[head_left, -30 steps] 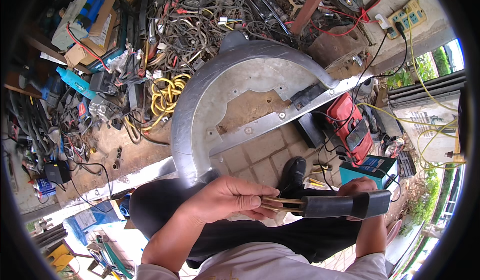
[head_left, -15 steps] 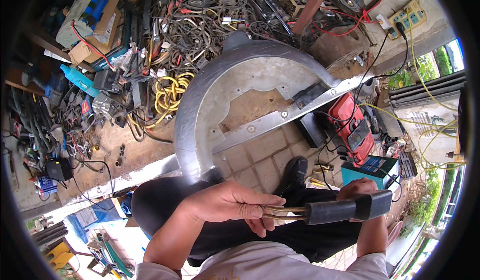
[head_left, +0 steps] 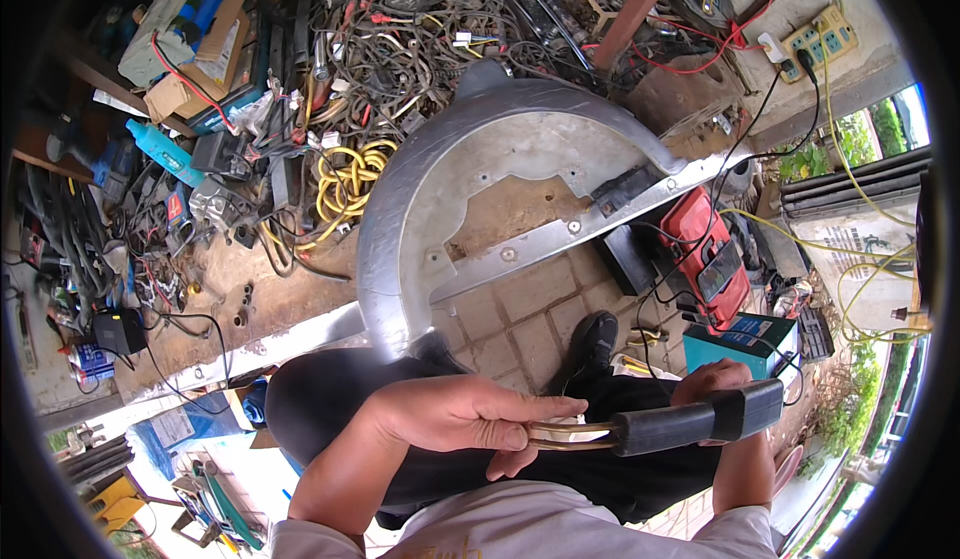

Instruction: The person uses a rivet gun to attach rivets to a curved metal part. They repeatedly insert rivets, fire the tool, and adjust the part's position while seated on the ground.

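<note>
My left hand (head_left: 460, 414) pinches the two thin brass-coloured prongs (head_left: 570, 435) of a black-bodied object (head_left: 665, 424) between thumb and fingers, with its lower fingers hanging beneath. My right hand (head_left: 705, 384) grips the wider right end of that object from behind, its fingers partly hidden by it. Both hands are held low, over my dark-trousered legs. Beyond them a large curved grey metal piece (head_left: 395, 209) with a cut-out middle lies across the edge of the workbench (head_left: 230, 349).
Tangled cables (head_left: 380, 59), yellow hose (head_left: 345, 184) and a turquoise bottle (head_left: 165, 149) crowd the bench. At right a red case (head_left: 690, 224), teal box (head_left: 725, 344) and black box (head_left: 625, 254) sit below trailing wires from a power strip (head_left: 825, 39). My shoe (head_left: 595, 344) rests on paving.
My left hand has moved slightly right and down, its lower fingers shifting under the prongs. The left end of the black body has dipped a little.
</note>
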Action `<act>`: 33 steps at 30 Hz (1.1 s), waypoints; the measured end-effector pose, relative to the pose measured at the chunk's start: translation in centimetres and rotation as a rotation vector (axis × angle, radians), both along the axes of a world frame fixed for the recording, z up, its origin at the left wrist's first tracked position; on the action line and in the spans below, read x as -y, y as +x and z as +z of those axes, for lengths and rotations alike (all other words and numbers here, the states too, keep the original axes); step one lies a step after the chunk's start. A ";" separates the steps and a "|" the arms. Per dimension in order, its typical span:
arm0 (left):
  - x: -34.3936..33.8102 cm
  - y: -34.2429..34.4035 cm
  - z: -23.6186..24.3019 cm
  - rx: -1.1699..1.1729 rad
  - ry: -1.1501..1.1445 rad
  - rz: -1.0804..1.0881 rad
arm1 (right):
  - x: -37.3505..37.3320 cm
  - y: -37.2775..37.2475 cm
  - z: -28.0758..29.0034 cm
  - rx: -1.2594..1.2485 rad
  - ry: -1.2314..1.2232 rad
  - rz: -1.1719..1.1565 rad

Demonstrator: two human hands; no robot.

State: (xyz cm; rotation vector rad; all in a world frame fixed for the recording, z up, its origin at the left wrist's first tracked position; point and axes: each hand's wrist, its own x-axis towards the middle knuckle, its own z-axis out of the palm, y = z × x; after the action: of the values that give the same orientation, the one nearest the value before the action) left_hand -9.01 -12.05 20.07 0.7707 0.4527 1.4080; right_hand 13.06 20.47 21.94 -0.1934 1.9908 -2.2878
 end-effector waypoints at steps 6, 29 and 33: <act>-0.1 0.1 0.3 -0.007 0.062 0.041 | 0.0 0.1 -0.3 -0.013 0.060 0.035; -1.1 3.3 -2.4 0.553 -0.012 0.526 | 3.4 -0.4 -0.3 0.376 -0.465 0.090; -0.9 3.1 -2.3 0.599 -0.017 0.515 | 3.7 -0.3 -0.4 0.331 -0.486 0.044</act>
State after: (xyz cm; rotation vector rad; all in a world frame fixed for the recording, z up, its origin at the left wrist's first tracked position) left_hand -5.89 -11.17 17.80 0.1857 0.1928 2.0186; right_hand 12.72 16.76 21.49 0.1010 1.2479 -2.5340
